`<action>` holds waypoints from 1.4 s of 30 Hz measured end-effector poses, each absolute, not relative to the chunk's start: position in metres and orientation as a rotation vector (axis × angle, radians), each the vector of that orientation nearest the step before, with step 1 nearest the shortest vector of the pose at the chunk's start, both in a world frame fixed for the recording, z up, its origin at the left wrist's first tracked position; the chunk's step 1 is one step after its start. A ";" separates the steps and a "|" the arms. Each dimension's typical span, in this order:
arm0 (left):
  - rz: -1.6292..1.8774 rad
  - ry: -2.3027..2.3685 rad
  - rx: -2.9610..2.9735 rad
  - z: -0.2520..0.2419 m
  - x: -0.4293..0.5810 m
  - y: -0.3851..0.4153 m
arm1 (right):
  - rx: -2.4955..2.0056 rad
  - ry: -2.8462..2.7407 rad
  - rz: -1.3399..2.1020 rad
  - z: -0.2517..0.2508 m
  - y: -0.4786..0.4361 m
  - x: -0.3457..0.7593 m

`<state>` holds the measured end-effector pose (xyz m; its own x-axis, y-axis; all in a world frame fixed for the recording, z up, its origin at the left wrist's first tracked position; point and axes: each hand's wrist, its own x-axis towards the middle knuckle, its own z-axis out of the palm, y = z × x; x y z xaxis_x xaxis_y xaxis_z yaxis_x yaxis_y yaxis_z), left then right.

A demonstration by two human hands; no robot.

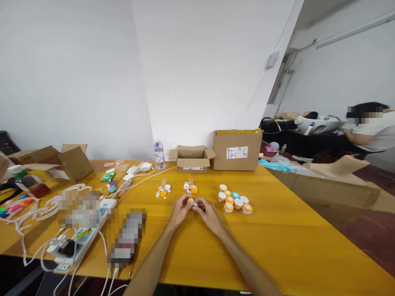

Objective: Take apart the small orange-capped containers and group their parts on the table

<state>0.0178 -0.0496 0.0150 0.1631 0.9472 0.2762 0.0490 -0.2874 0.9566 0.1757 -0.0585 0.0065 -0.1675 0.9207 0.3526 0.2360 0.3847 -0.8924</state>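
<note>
Near the middle of the table, my left hand (181,209) and my right hand (206,210) meet at the fingertips. Pinched between them is a small orange-and-white plastic piece (190,200), mostly hidden by the fingers. Just beyond the hands lie a white round part (186,186), an orange ring-shaped part (194,190) and a clear small cup (191,181). Farther left is a similar group with a white disc (167,187) and an orange disc (163,193), plus tiny white bits. To the right of my right hand stands a cluster of several round lidded pieces (229,199), white, orange and teal.
An open cardboard box (193,164), a big closed carton (237,150) and a water bottle (159,154) line the wall. At left are a power strip (83,242), cables and a blurred device (128,236). A person (370,127) sits at far right.
</note>
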 end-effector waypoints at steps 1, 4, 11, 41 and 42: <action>1.257 1.010 1.567 0.017 0.019 -0.051 | -1.043 -1.639 0.836 0.005 -0.059 0.175; 1.239 1.034 1.618 0.022 0.020 -0.054 | -1.046 -1.619 0.797 0.002 -0.060 0.174; 1.247 1.066 1.635 0.022 0.021 -0.055 | -1.040 -1.661 0.881 0.003 -0.059 0.173; 1.217 1.119 1.611 0.019 0.022 -0.055 | -1.029 -1.676 0.855 0.007 -0.063 0.174; 1.217 1.114 1.606 0.019 0.022 -0.055 | -1.039 -1.677 0.875 0.007 -0.063 0.174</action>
